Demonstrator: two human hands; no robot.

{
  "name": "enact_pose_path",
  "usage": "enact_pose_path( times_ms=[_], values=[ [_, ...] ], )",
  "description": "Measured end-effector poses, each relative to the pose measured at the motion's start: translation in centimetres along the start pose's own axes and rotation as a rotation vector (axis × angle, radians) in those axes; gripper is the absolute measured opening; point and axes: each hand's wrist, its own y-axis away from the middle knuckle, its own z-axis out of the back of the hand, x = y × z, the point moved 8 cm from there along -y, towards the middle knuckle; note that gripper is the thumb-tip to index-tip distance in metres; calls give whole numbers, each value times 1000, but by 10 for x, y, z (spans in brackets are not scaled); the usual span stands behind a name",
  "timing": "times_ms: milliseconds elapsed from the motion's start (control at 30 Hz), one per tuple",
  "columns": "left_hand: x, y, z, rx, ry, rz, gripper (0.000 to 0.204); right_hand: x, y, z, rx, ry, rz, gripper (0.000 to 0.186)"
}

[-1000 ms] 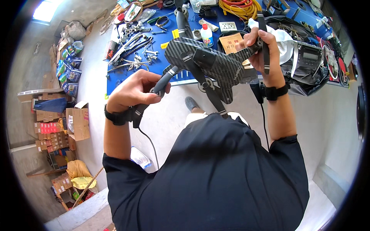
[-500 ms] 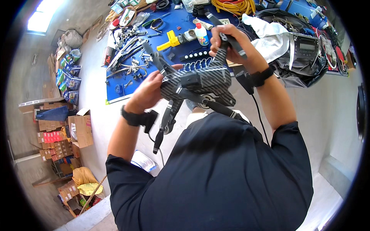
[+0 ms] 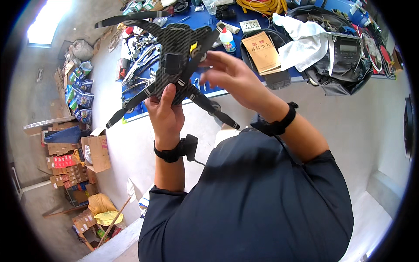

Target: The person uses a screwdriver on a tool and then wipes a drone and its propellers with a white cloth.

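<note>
Head view: A person's left hand point(image 3: 165, 115) grips a carbon-patterned drone point(image 3: 175, 44) by its near end, thumb on top, while the right hand point(image 3: 233, 79) is loosely open, fingers parted just beside a propeller point(image 3: 191, 69); whether the fingertips touch it cannot be told. The drone is held in the air over the near left part of the blue worktop point(image 3: 140, 111). Lifting appears done and the arms look fully spread; what handling is left cannot be judged from this frame. Counted: one drone with four propellers in sight, two hands, and two black wrist straps point(image 3: 169, 155). Across the worktop lie one red-capped bottle point(image 3: 227, 40), one tan book point(image 3: 263, 52), one white cloth point(image 3: 305, 46), one white socket block point(image 3: 249, 26), one dark unit with a display point(image 3: 347, 48) and one yellow coil point(image 3: 264, 6). Metal tools point(image 3: 142, 65), partly behind the drone, are too jumbled to count.
</note>
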Motion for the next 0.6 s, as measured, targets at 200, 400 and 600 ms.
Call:
enact_pose_path(
  times_ms=[200,400,600],
  values=[
    [13,14,1,-5,53,-57,37,-7,-23,4,-133,32,-53,34],
    [12,14,7,11,29,-74,39,-3,-20,7,-59,84,-70,36],
    [-15,5,44,90,-86,14,41,5,-15,44,-18,302,-295,39]
  ],
)
